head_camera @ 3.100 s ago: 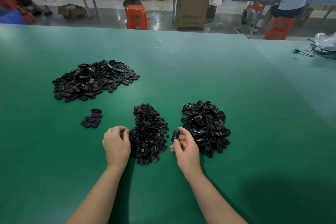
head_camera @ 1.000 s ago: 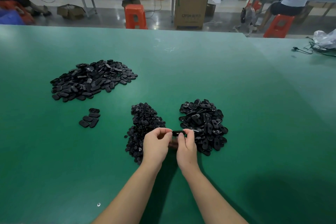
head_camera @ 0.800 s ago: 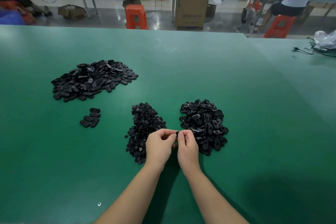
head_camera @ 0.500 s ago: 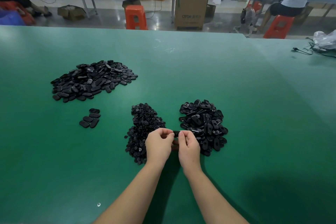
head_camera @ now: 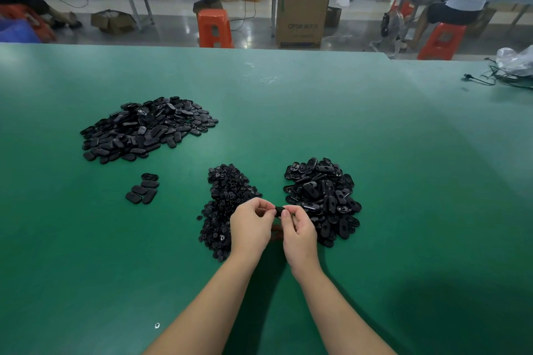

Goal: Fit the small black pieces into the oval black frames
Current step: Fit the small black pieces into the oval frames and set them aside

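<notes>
Oval black frame [head_camera: 279, 211] pinched between left hand [head_camera: 250, 229] and right hand [head_camera: 298, 229] fingertips; judged light, rigid, smooth-slippery plastic, best gripped by rim edges.

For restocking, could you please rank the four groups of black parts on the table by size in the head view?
1. Far-left pile
2. Frame pile and small-piece pile: look alike, unranked
3. Little cluster

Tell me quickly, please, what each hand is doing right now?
Left hand: pinching the oval frame.
Right hand: pinching the same frame.
</notes>
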The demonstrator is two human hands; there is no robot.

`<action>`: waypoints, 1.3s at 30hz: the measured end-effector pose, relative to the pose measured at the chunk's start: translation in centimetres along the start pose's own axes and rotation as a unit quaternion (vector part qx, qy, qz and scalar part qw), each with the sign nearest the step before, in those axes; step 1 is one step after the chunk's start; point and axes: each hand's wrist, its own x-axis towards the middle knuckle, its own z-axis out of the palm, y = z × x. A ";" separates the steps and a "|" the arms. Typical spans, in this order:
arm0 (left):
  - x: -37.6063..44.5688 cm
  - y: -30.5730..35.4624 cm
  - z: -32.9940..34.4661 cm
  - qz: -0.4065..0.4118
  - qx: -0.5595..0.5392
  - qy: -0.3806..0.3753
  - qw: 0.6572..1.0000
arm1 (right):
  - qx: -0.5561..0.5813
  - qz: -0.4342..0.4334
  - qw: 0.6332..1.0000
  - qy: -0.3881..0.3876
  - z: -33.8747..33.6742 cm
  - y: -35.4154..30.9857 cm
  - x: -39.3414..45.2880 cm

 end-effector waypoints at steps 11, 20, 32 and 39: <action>1.1 -0.6 -1.0 -0.003 -0.021 -0.054 0.998 | 0.068 0.018 0.997 -0.023 -0.1 -0.3 -0.1; 1.4 -0.7 -1.5 -0.007 -0.032 -0.086 0.996 | 0.014 -0.005 0.999 -0.029 -0.1 -0.2 -0.1; 1.1 -0.8 -1.3 -0.004 0.006 -0.092 0.996 | -0.006 0.005 0.999 -0.034 -0.2 -0.2 0.1; 0.9 -0.3 -1.1 0.015 0.055 -0.084 0.995 | -0.010 0.003 1.000 -0.024 -0.2 -0.2 0.0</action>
